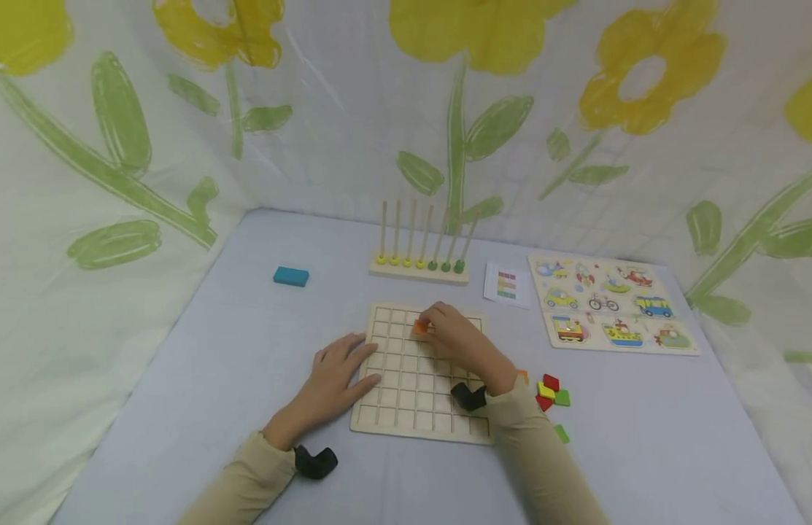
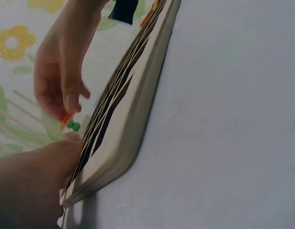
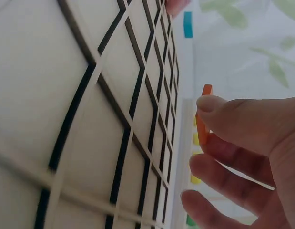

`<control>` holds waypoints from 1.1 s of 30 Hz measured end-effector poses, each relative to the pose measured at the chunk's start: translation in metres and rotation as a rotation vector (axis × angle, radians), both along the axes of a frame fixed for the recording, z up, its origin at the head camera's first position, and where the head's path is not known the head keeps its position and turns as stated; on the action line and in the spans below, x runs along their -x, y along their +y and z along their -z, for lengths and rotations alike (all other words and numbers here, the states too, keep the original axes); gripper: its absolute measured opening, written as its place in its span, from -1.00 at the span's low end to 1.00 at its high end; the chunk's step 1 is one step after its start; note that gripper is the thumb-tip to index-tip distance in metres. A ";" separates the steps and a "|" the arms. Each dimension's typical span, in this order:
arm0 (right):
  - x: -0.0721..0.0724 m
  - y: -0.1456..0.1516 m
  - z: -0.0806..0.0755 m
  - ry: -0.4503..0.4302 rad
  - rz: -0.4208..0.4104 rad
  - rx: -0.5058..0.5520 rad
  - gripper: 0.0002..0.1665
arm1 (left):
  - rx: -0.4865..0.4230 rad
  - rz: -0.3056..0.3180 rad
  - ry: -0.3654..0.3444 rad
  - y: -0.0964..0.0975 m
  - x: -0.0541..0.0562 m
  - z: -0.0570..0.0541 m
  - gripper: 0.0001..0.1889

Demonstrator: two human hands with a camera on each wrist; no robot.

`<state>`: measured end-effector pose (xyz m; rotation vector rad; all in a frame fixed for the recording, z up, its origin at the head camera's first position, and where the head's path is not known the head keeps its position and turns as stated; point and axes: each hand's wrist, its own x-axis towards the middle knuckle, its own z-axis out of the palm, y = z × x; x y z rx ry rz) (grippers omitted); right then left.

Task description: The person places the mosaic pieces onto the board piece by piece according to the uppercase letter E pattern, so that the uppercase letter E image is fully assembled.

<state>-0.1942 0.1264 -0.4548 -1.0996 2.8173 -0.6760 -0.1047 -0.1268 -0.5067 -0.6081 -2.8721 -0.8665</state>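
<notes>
A wooden grid board with square cells lies on the table. My right hand pinches an orange square tile between thumb and fingertips, over the upper part of the board. In the right wrist view the tile stands on edge, apart from the grid. The left hand rests at the board's left edge, fingers spread and the thumb lying on the cells. From the left wrist view, that hand lies along the board's side, with the right hand above.
Loose red, yellow and green tiles lie right of the board, partly behind the right sleeve. Behind it stand a peg rack with beads and a pattern card. A vehicle puzzle lies far right, a blue block far left.
</notes>
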 end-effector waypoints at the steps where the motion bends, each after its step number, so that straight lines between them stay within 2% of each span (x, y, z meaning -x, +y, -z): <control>1: 0.002 -0.003 0.002 -0.020 0.004 -0.007 -0.79 | -0.009 0.002 -0.004 0.001 0.002 -0.001 -0.40; 5: 0.008 -0.013 0.005 -0.053 0.003 -0.026 -0.75 | -0.026 0.005 -0.005 0.003 0.014 -0.003 -0.38; 9: 0.010 -0.017 0.007 -0.020 -0.009 -0.041 -0.75 | -0.019 -0.002 -0.008 0.002 0.022 0.002 -0.40; 20: 0.006 -0.017 0.011 0.090 -0.035 -0.053 -0.77 | 0.005 -0.017 -0.011 0.001 0.020 0.004 -0.42; 33: 0.006 -0.014 0.015 0.096 -0.046 -0.032 -0.77 | 0.016 -0.014 0.012 0.002 0.020 0.005 -0.43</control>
